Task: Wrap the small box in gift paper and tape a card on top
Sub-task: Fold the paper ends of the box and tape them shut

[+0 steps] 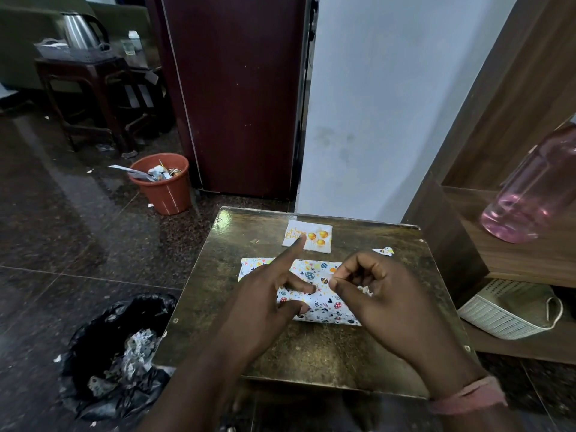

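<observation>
Under both hands (311, 300) lies the wrapped box (324, 302).

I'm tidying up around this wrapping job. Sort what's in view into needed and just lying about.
Needed: wrapped box, birthday card, left hand, right hand.

Lying about: paper scrap, orange bin, black bin bag, pink bottle, white basket, kettle.

The small table (311, 353) has bare surface along its lower edge and down its left side, open for a hand to pass. At centre the wrapped box (318, 299) blocks the way, with the card (314, 236) just above it and a paper scrap (384, 251) at upper right. The right side is closed by a wooden shelf (514, 254).
</observation>
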A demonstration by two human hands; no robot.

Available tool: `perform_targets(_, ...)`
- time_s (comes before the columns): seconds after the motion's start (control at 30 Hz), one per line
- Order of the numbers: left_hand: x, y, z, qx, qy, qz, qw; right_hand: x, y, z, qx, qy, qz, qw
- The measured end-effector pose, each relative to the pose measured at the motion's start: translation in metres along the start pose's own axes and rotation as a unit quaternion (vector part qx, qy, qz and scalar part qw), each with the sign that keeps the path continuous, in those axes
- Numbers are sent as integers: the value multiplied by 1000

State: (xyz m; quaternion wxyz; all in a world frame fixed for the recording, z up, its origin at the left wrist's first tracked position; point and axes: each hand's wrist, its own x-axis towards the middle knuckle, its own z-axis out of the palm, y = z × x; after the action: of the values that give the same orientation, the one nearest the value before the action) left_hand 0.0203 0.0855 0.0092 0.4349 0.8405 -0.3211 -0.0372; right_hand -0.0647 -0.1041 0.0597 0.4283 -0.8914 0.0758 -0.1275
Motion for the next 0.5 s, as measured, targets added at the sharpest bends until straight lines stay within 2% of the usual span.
perform_targets(0.13,0,1,3,51,29,22,998,-3,5,-14,-52,-86,-1,995)
perform_targets(0.4,-1,0,7,81,46,29,995,-7,5,1,-197,-127,-82,969)
perform_targets(0.5,-1,0,8,78,46,24,996,-7,4,6,-231,-143,-85,959)
